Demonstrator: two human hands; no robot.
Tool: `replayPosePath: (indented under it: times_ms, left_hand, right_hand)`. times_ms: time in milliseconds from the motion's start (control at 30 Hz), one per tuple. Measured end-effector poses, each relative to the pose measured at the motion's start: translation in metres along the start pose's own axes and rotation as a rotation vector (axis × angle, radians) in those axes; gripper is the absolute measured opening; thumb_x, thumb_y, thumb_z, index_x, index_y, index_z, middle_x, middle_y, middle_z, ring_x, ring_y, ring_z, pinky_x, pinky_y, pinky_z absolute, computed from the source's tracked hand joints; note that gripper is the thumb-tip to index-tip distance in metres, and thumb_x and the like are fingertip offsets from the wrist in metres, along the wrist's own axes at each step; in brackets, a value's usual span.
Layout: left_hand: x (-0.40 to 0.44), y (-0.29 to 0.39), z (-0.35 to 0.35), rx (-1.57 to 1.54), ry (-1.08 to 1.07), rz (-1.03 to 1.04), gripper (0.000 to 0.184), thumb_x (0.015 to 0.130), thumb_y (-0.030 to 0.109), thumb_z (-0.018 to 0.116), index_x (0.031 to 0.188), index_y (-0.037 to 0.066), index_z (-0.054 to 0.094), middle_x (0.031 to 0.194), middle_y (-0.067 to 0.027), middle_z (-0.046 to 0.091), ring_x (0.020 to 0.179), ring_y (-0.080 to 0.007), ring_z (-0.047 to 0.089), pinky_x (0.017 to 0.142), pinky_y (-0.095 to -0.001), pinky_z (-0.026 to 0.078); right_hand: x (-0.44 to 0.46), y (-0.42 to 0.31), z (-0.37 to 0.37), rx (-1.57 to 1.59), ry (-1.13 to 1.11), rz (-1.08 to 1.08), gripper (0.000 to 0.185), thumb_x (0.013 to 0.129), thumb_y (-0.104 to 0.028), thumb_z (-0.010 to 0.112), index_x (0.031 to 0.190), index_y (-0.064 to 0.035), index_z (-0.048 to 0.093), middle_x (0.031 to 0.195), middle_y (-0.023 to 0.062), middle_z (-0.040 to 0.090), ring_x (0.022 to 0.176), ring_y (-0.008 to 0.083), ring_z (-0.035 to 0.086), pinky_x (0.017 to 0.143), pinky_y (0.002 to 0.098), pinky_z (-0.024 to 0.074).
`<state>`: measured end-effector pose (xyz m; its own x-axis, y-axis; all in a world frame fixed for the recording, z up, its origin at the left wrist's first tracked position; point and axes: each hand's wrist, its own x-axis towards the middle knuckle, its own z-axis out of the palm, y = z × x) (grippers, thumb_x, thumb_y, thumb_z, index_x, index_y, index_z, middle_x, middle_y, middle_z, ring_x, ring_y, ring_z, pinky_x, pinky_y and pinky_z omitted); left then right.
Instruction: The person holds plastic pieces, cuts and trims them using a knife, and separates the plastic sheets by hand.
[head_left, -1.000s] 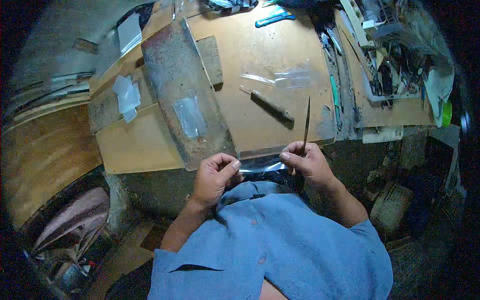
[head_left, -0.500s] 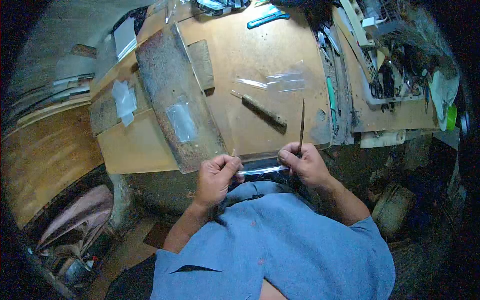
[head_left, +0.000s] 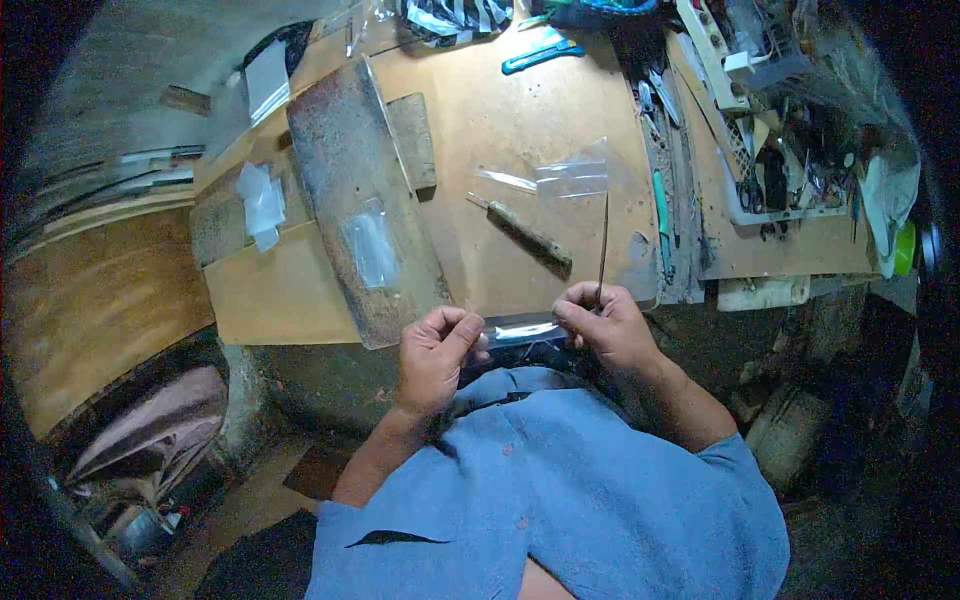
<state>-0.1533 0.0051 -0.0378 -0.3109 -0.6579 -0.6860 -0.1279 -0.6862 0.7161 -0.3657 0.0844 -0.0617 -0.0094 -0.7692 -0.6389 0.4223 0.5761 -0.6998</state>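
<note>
A strip of clear, shiny plastic [head_left: 522, 332] is stretched between my two hands at the table's front edge. My left hand [head_left: 436, 352] pinches its left end between thumb and fingers. My right hand [head_left: 604, 325] pinches the right end and also holds a thin dark pointed tool [head_left: 604, 240], which stands up from the fingers. Beyond the hands, a wooden-handled tool [head_left: 530, 238] lies slantwise on the table. Behind it are clear plastic pieces [head_left: 572, 180].
A long worn board [head_left: 350, 150] bears a clear plastic piece [head_left: 371, 250]. More plastic [head_left: 262, 203] lies farther left. A blue cutter [head_left: 542, 58] is at the back, a green tool [head_left: 661, 215] to the right, and a tray of tools [head_left: 790, 212] beyond it.
The camera view has shifted slightly. Both hands keep their pinch on the plastic strip, whose shine has changed as it tilted a little.
</note>
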Motion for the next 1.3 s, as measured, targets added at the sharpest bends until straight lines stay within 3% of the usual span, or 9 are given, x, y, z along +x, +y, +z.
replayPosePath:
  times_ms: [367, 467, 700, 767, 867, 933, 1067, 1200, 1300]
  left_hand:
    - [-0.006, 0.003, -0.020, 0.028, 0.124, 0.118, 0.009, 0.087, 0.008, 0.060, 0.089, 0.000, 0.059, 0.076, -0.0055, 0.061, 0.065, -0.0096, 0.059, 0.058, -0.0228, 0.052]
    - [-0.010, -0.005, -0.023, 0.044, 0.160, 0.145, 0.013, 0.087, 0.013, 0.061, 0.092, 0.001, 0.059, 0.077, -0.0079, 0.062, 0.067, -0.0142, 0.062, 0.058, -0.0267, 0.054]
    - [-0.026, -0.010, -0.042, 0.007, 0.327, 0.113, 0.014, 0.086, 0.012, 0.061, 0.094, 0.000, 0.058, 0.077, -0.0083, 0.063, 0.063, -0.0116, 0.060, 0.052, -0.0221, 0.047]
    - [-0.025, -0.015, -0.055, 0.047, 0.397, 0.113, 0.016, 0.086, 0.013, 0.061, 0.096, 0.000, 0.058, 0.078, -0.0078, 0.063, 0.063, -0.0086, 0.059, 0.050, -0.0182, 0.039]
    - [-0.021, -0.020, -0.074, 0.007, 0.454, 0.170, 0.018, 0.085, 0.015, 0.062, 0.097, 0.003, 0.056, 0.081, -0.0060, 0.064, 0.059, -0.0089, 0.058, 0.049, -0.0178, 0.039]
    - [-0.016, -0.018, -0.086, -0.021, 0.430, 0.194, 0.019, 0.085, 0.016, 0.063, 0.098, 0.003, 0.056, 0.081, -0.0050, 0.063, 0.060, -0.0087, 0.058, 0.050, -0.0176, 0.039]
    - [0.002, -0.024, -0.110, 0.061, 0.505, 0.223, 0.021, 0.086, 0.013, 0.060, 0.102, 0.001, 0.056, 0.089, -0.0045, 0.060, 0.075, -0.0074, 0.055, 0.063, -0.0194, 0.042]
    - [0.009, -0.029, -0.136, 0.160, 0.562, 0.306, 0.025, 0.085, 0.013, 0.060, 0.105, -0.001, 0.055, 0.095, -0.0048, 0.058, 0.082, -0.0103, 0.053, 0.075, -0.0236, 0.044]
    - [0.003, -0.027, -0.147, 0.228, 0.583, 0.262, 0.028, 0.084, 0.011, 0.062, 0.106, -0.002, 0.054, 0.089, -0.0054, 0.059, 0.079, -0.0123, 0.055, 0.072, -0.0256, 0.046]
  right_hand:
    - [0.101, -0.049, -0.053, -0.239, 0.284, -0.258, 0.021, 0.082, -0.024, 0.063, 0.078, -0.0035, 0.062, 0.064, 0.0001, 0.056, 0.053, 0.0067, 0.049, 0.046, 0.0217, 0.0382]
    - [0.162, -0.055, -0.082, -0.458, 0.379, -0.308, 0.025, 0.082, -0.024, 0.064, 0.088, 0.0003, 0.064, 0.069, 0.0027, 0.059, 0.057, 0.0088, 0.053, 0.047, 0.0248, 0.0391]
    - [0.180, -0.054, -0.118, -0.412, 0.665, -0.465, 0.038, 0.080, -0.024, 0.066, 0.104, 0.0044, 0.060, 0.073, 0.0104, 0.065, 0.054, 0.0150, 0.060, 0.053, 0.0289, 0.0476]
    - [0.169, -0.056, -0.123, -0.434, 0.649, -0.456, 0.037, 0.080, -0.023, 0.066, 0.105, 0.0042, 0.060, 0.074, 0.0098, 0.065, 0.057, 0.0139, 0.059, 0.054, 0.0283, 0.0473]
    - [0.159, -0.059, -0.117, -0.470, 0.624, -0.443, 0.036, 0.081, -0.021, 0.065, 0.106, 0.0037, 0.060, 0.076, 0.0086, 0.065, 0.061, 0.0118, 0.058, 0.056, 0.0271, 0.0468]
    - [0.159, -0.063, -0.109, -0.556, 0.622, -0.595, 0.034, 0.080, -0.021, 0.066, 0.103, 0.0035, 0.061, 0.077, 0.0075, 0.065, 0.066, 0.0117, 0.059, 0.060, 0.0268, 0.0471]
    - [0.162, -0.097, -0.069, -0.610, 0.604, -0.397, 0.034, 0.082, -0.024, 0.064, 0.102, 0.0029, 0.062, 0.079, 0.0072, 0.066, 0.070, 0.0124, 0.060, 0.065, 0.0273, 0.0479]
    - [0.207, -0.126, -0.018, -0.686, 0.440, -0.478, 0.031, 0.084, -0.021, 0.061, 0.107, 0.0005, 0.060, 0.074, 0.0019, 0.062, 0.056, 0.0059, 0.049, 0.050, 0.0225, 0.0405]
    - [0.248, -0.145, 0.022, -0.779, 0.360, -0.635, 0.031, 0.085, -0.021, 0.061, 0.105, 0.0018, 0.060, 0.073, 0.0013, 0.060, 0.056, 0.0068, 0.047, 0.051, 0.0231, 0.0388]
